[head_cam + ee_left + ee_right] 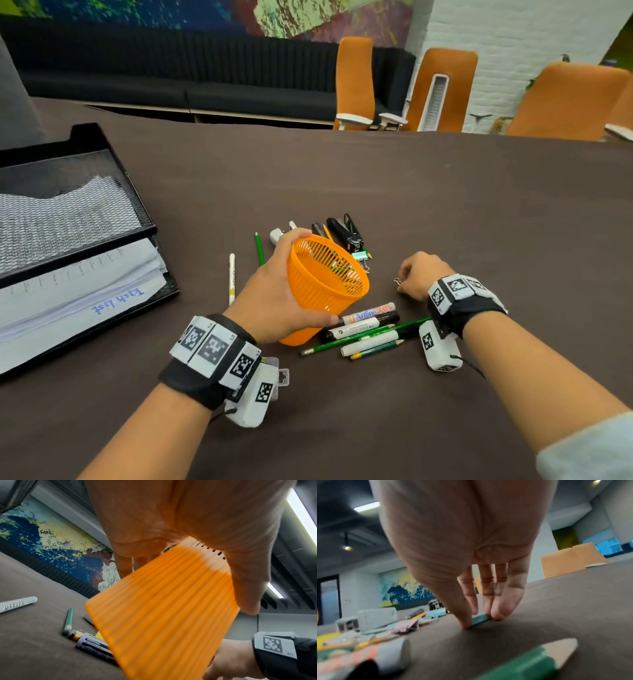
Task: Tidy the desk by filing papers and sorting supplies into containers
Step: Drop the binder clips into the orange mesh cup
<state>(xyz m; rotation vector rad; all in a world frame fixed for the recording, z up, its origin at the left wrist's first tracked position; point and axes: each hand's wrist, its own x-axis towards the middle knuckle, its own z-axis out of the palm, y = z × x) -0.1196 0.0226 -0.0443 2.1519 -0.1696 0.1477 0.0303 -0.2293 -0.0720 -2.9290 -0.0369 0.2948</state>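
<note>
Nearest lens: green pencil (530, 665) lies just short of my right hand (462, 547), its sharpened tip blurred in the right wrist view.
Right grip: thumb and fingertips (498, 609) pinch a small teal binder clip (479, 619) against the desk — barely open, closed on the clip.
Left grip: my left hand (284, 294) wraps the orange mesh cup (329, 274), which is tilted with its mouth toward the right hand.
Task things: markers (370, 318) and pencils lie just under the cup; a stapler (344, 233) and more clips beyond it; papers already sit in the black tray (78, 260), well left of both grips.
Risk: the clip is small and the pinch shallow — I judge it could slip, or miss the tilted rim.
Surface: dark brown desk (445, 205), matte.
Room: orange chairs (442, 89), black sofa, painted mural.
</note>
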